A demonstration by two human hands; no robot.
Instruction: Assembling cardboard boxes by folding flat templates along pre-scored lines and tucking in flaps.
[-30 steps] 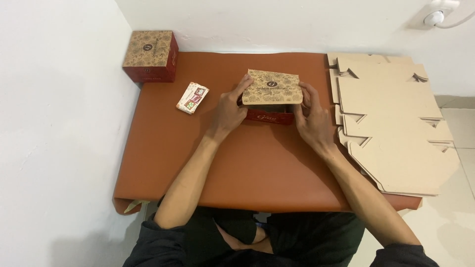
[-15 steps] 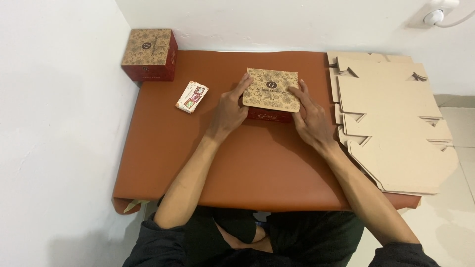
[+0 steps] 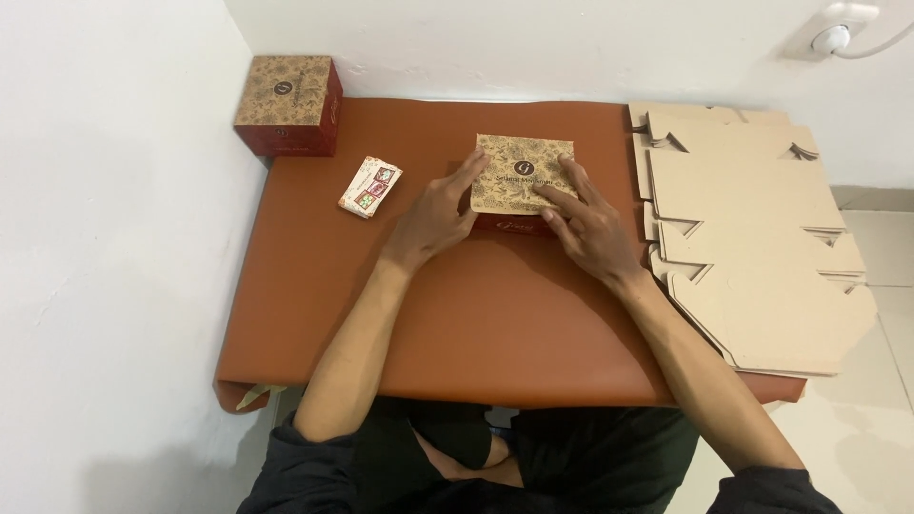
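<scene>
— Where's the box sitting?

— Mid-counter, toward the far edge, its long axis running left to right. Your left hand clasps its left end, fingers bent over the lid's corner; your right hand lies flat on the lid, fingers spread, pressing rather than gripping.

— Which hand is nearer?

— Both touch it; the box lies just beyond your palms. A matching closed box stands far left, flat cardboard blanks stacked right.
</scene>
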